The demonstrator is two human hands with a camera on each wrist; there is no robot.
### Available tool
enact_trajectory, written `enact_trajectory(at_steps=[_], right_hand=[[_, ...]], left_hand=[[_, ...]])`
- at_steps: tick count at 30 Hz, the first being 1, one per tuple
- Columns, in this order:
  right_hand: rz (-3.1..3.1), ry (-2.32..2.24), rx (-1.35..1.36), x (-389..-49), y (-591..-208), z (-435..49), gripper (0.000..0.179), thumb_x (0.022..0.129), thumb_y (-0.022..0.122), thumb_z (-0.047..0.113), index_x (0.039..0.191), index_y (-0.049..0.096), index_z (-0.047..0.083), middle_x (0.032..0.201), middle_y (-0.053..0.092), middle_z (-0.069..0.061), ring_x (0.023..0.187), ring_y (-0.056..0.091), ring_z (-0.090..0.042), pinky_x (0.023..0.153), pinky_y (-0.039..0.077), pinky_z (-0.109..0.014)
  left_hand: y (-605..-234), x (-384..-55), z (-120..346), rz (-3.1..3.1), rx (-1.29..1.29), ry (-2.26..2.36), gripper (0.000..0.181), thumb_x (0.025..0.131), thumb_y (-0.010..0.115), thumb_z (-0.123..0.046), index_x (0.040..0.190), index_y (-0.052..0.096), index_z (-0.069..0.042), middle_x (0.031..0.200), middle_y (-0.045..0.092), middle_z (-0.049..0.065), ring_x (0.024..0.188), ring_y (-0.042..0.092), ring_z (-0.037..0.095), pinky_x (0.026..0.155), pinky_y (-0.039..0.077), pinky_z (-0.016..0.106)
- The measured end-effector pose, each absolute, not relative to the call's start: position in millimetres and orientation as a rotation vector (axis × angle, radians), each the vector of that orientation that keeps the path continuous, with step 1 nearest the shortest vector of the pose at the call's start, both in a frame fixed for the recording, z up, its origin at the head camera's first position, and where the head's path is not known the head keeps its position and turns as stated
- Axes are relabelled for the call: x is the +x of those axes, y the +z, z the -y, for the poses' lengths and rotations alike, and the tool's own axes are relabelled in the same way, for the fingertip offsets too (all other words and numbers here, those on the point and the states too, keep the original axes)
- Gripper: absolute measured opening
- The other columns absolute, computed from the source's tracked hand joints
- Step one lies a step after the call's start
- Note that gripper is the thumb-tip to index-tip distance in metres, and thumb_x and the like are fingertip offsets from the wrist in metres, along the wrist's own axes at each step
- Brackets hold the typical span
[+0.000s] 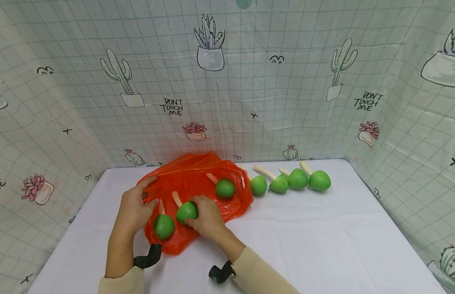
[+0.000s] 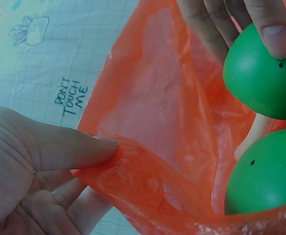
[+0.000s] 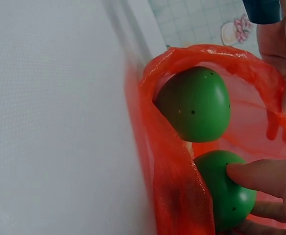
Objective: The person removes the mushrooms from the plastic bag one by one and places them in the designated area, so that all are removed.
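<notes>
Smoothly domed green mushroom [image 1: 185,212], dark-dotted, pale-stemmed

A red translucent plastic bag [image 1: 190,173] is lying on a white-covered table [image 1: 304,237], with three green, round-capped, pale-stemmed objects [image 1: 164,226] sitting inside it. Four such objects [image 1: 320,181] are lying in a row to the bag's right, and a checked, cactus-printed sheet [image 1: 245,90] is hanging behind the table.

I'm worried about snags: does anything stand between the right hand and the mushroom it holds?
Nothing visible does: the right hand grips the mushroom directly. The bag lies around and under it, and the left hand holds the bag's edge off to the side.
</notes>
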State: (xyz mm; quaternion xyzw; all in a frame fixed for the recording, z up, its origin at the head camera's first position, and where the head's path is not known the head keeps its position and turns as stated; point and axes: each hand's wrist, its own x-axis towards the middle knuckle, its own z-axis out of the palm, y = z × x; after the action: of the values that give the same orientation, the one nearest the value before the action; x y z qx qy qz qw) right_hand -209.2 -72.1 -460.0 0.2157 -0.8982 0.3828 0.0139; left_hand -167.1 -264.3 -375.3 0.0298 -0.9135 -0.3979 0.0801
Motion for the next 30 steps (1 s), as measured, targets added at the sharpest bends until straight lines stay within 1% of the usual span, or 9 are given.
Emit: enact_trajectory(at_steps=[9,17,22,30], right_hand=[[2.770,1.217,0.677,-206,-461,66,0.051,0.083,0.091,0.019,0.127,0.071,0.004,0.117,0.070,-0.007,0.107,0.063,-0.025,0.093,0.057,-0.037],[2.761,1.224,0.682,-200,-464,61,0.049,0.082,0.092,0.020,0.123,0.072,0.004,0.115,0.071,-0.007,0.104,0.064,-0.024,0.090,0.058,-0.034],[2.776,1.251,0.665,-200,-457,61,0.050,0.082,0.092,0.020,0.125,0.072,0.004,0.116,0.071,-0.007,0.105,0.064,-0.024,0.090,0.059,-0.035],[2.772,1.272,0.700,-199,-447,59,0.051,0.083,0.091,0.020,0.127,0.071,0.004,0.118,0.071,-0.007,0.105,0.064,-0.023,0.088,0.059,-0.032]], left_hand=[[-377,-167,263,2.730,0.071,-1.201,0.064,0.097,0.067,0.005,0.157,0.046,-0.002,0.149,0.052,0.031,0.131,0.056,0.052,0.098,0.054,0.058],[-381,-165,260,2.756,0.098,-1.205,0.066,0.096,0.069,0.004,0.157,0.045,-0.003,0.149,0.051,0.030,0.131,0.055,0.052,0.097,0.055,0.058],[-379,-166,261,2.756,0.091,-1.178,0.065,0.097,0.068,0.005,0.157,0.045,-0.003,0.150,0.051,0.030,0.131,0.055,0.052,0.098,0.055,0.058],[-378,-168,263,2.748,0.089,-1.183,0.067,0.096,0.069,0.005,0.157,0.044,-0.002,0.150,0.050,0.031,0.130,0.055,0.054,0.097,0.054,0.059]])
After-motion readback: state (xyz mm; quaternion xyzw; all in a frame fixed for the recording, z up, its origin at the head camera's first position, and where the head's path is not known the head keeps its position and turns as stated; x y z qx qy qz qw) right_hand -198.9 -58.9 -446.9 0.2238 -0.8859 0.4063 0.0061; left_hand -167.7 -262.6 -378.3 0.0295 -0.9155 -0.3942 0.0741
